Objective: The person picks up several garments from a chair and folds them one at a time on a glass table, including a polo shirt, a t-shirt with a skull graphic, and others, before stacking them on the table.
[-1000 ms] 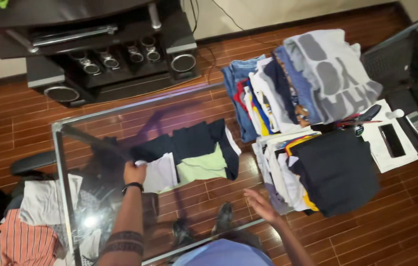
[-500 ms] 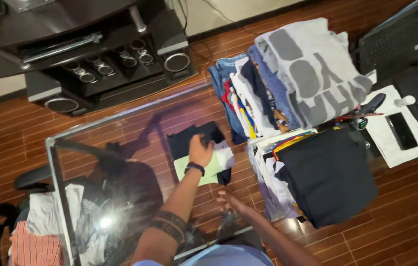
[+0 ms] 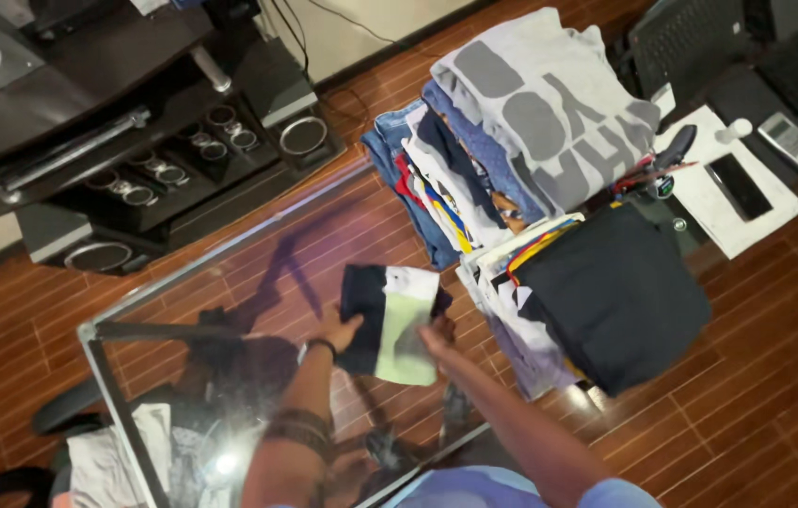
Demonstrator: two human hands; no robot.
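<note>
Folded navy, white and lime shirt [image 3: 388,323] lies on the glass table [image 3: 230,254], left hand [image 3: 338,329] and right hand [image 3: 437,336] pinching its near edges; two folded stacks [image 3: 550,169] already sit right, unfolded clothes [image 3: 117,461] remain near-left.

Dim, warm indoor light. A bright glare spot reflects on the glass tabletop [image 3: 230,282] near its lower left corner; soft shadows, slight motion blur throughout.

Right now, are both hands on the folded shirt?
Yes: the left hand grips the folded shirt at its dark edge and the right hand touches its pale green side.
</note>
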